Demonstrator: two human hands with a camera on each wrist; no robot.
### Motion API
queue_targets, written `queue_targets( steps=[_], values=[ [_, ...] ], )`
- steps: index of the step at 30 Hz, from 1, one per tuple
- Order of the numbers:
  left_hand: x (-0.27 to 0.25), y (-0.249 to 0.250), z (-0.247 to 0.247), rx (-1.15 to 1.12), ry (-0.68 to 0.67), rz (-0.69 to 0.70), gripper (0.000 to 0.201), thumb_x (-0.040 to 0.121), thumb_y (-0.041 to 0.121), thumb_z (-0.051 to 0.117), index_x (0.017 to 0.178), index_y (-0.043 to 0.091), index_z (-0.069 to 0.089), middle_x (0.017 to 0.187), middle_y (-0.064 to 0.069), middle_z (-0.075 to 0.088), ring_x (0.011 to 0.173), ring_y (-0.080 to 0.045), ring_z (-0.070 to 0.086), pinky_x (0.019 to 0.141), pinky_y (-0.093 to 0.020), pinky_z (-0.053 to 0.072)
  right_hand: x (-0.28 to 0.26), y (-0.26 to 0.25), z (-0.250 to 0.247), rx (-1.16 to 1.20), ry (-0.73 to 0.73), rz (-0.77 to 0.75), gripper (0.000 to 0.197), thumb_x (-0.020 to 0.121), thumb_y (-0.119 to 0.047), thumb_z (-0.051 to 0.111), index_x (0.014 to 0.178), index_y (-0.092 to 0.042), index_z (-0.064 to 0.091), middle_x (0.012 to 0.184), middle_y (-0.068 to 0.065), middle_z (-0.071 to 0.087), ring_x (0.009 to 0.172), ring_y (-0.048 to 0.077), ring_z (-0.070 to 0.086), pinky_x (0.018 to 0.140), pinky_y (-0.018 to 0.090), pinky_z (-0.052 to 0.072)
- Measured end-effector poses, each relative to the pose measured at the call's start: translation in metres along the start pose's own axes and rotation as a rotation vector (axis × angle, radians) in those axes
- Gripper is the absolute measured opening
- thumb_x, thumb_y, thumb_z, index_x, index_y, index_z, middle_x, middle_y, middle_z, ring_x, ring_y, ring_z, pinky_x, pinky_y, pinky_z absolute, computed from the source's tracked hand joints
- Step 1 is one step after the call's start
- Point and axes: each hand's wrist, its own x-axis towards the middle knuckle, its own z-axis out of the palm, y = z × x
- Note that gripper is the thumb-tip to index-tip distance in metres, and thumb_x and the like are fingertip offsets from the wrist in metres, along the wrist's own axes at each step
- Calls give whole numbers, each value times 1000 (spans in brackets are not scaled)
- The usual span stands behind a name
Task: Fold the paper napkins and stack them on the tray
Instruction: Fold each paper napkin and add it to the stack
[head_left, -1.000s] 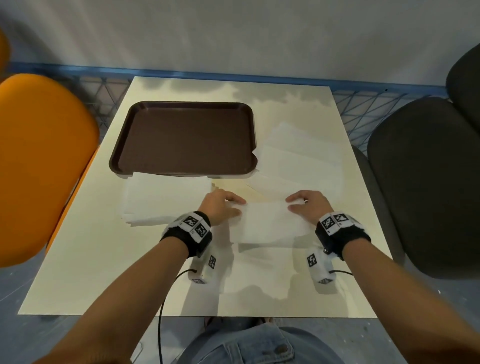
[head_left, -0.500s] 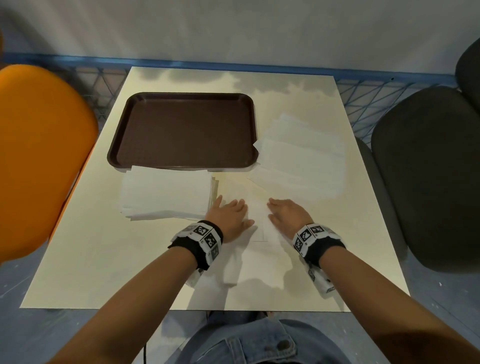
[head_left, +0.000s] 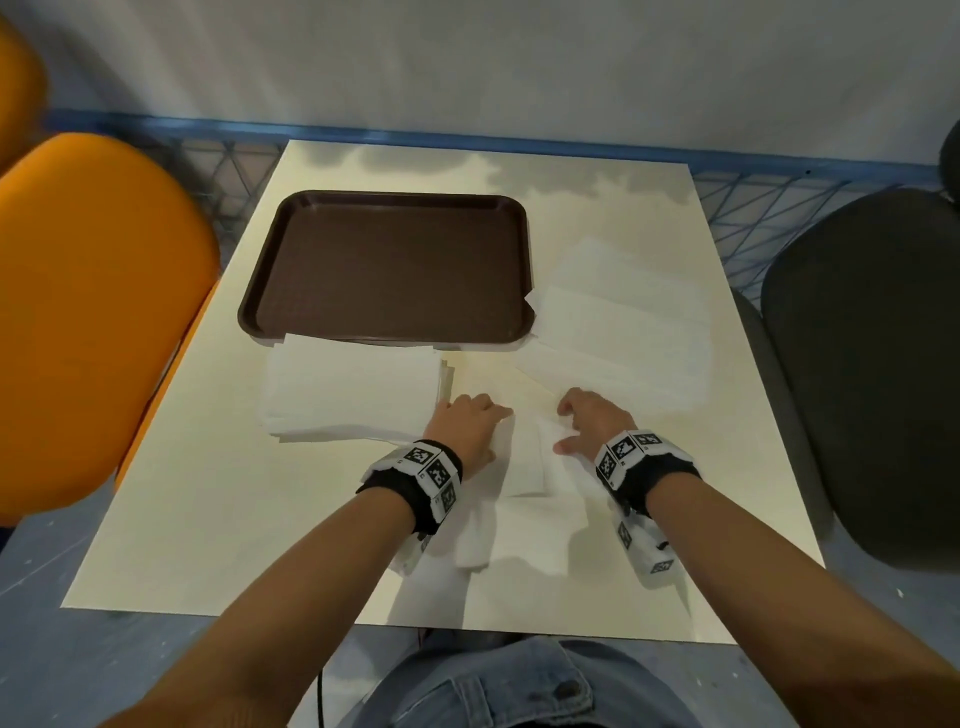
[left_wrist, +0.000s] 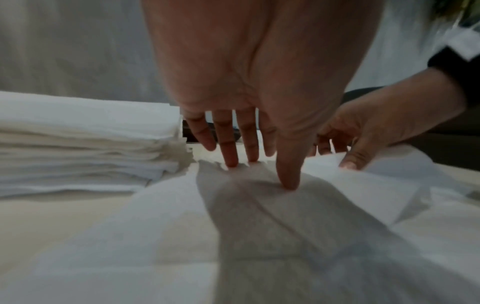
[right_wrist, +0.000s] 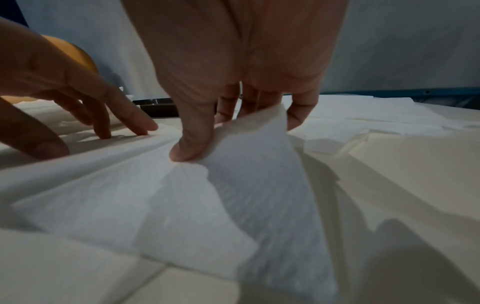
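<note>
While the left hand (head_left: 470, 423) lies flat with straight fingers (left_wrist: 230, 152) pressing the napkin (head_left: 524, 457) onto the table (head_left: 208, 519), the right hand (head_left: 592, 423) pinches that napkin's right edge between thumb (right_wrist: 192, 142) and fingers, lifting the flap off the table. Napkin sits at the table's near middle, between both hands, partly folded, creases visible in the left wrist view. Left thumb (left_wrist: 287, 168) also presses down on the paper.

Stack (head_left: 353, 395) of white napkins lies left of the left hand, just beside it, its far edge at the near rim of the tray (head_left: 395, 270). Loose pile (head_left: 623, 332) of napkins lies right of the tray, spread and overlapping, one corner touching the tray's right rim. Tray is brown, on the far left part of the table, nothing in it.

Orange chair (head_left: 88, 312) left of the table, dark chair (head_left: 872, 364) right. Both wrists wear black bands with marker tags. Blue rail runs along the wall behind the table. Denim shows at the bottom of the head view.
</note>
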Motion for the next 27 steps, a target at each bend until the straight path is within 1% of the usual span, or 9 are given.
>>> queue_targets(
  steps=[6, 9, 11, 13, 15, 20, 23, 25, 27],
  values=[
    [5, -1, 3, -16, 23, -71, 60, 83, 41, 64, 136, 28, 40, 134, -1, 41, 125, -24, 36, 100, -38, 31, -4, -4, -9, -188, -19, -38, 28, 81, -40, 67, 101, -23, 56, 106, 0, 51, 111, 23, 49, 90, 34, 40],
    [6, -1, -5, -191, 54, -111, 58, 77, 52, 68, 125, 26, 50, 131, 0, 44, 126, -24, 34, 100, -39, 32, -10, -8, -25, 172, 29, -189, 22, 79, -23, 73, 73, -21, 51, 81, -5, 53, 88, 20, 52, 68, 21, 37],
    [6, -7, -15, -452, 112, -134, 45, 76, 51, 71, 110, 24, 58, 116, 0, 55, 117, -24, 44, 94, -37, 40, -14, -13, -40, 409, 74, -252, 29, 75, -18, 76, 65, -25, 50, 70, -8, 54, 75, 16, 52, 64, 21, 39],
    [3, -14, -30, -757, 212, -139, 24, 78, 42, 73, 86, 22, 61, 88, 4, 61, 90, -18, 57, 74, -26, 46, -13, -20, -54, 567, 148, -275, 24, 74, -20, 77, 67, -28, 56, 75, -3, 61, 76, 17, 57, 73, 30, 45],
    [-2, -23, -45, -1003, 319, -190, 19, 79, 33, 75, 74, 21, 61, 76, 6, 61, 72, -12, 57, 62, -20, 44, -11, -25, -63, 664, 237, -274, 19, 76, -22, 75, 68, -29, 59, 78, 0, 63, 79, 19, 59, 77, 33, 47],
    [-13, -42, -56, -1527, 462, -290, 11, 77, 11, 75, 86, 15, 70, 87, -4, 70, 79, -20, 64, 75, -31, 55, -9, -20, -60, 756, 293, -194, 15, 82, -23, 70, 72, -27, 59, 74, -7, 60, 70, 12, 57, 70, 25, 45],
    [-21, -66, -61, -1477, 568, -394, 3, 84, 14, 68, 85, 17, 69, 89, -1, 68, 80, -19, 61, 76, -34, 54, 0, -20, -41, 640, 243, -117, 8, 86, -21, 66, 82, -20, 59, 74, -3, 60, 72, 13, 56, 73, 24, 40],
    [-34, -118, -66, -1335, 698, -541, 5, 89, 18, 64, 86, 17, 67, 87, -2, 66, 79, -18, 59, 75, -33, 51, 29, -50, -23, 432, 144, -95, 24, 85, -23, 67, 106, -15, 61, 100, 1, 61, 95, 18, 58, 84, 24, 41],
    [-40, -139, -63, -1167, 705, -587, 9, 90, 20, 61, 95, 15, 67, 90, -4, 64, 82, -18, 57, 76, -30, 47, 31, -47, -9, 207, 62, -48, 48, 83, -27, 68, 126, -13, 51, 128, 6, 49, 120, 21, 48, 99, 28, 37]
  ],
)
